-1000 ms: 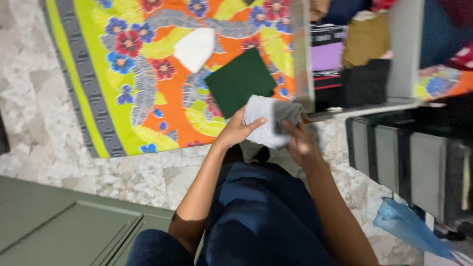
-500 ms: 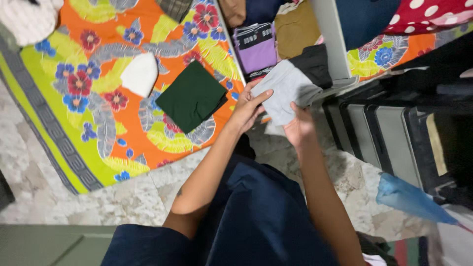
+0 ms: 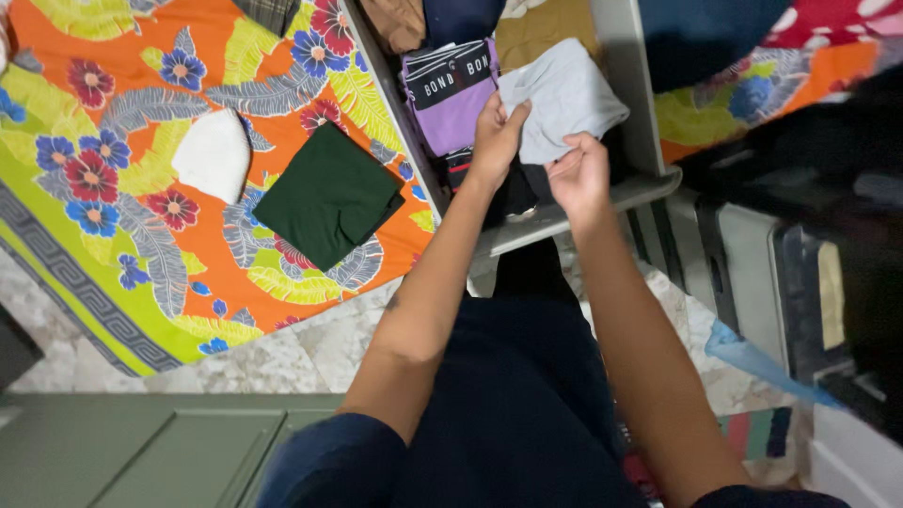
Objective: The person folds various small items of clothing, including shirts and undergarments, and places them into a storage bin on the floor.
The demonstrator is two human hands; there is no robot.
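Note:
A folded grey cloth (image 3: pixel 564 94) is held over an open grey drawer (image 3: pixel 649 103). My left hand (image 3: pixel 496 141) grips its left edge and my right hand (image 3: pixel 580 174) holds its lower edge. Inside the drawer lie a purple folded garment (image 3: pixel 451 103), a mustard one (image 3: pixel 536 33), a brown one (image 3: pixel 395 21) and black clothes (image 3: pixel 522 183) under my hands.
A bright floral sheet (image 3: pixel 122 188) covers the floor at left, with a folded dark green cloth (image 3: pixel 324 198) and a white cloth (image 3: pixel 214 155) on it. A grey drawer unit (image 3: pixel 752 273) stands at right, a blue plastic bag (image 3: pixel 752 353) below it, a green panel (image 3: pixel 141 452) at bottom left.
Both hands carried the grey cloth up from above the floor to over the open drawer. The camera view shifted, so the sheet and drawer sit lower and further left.

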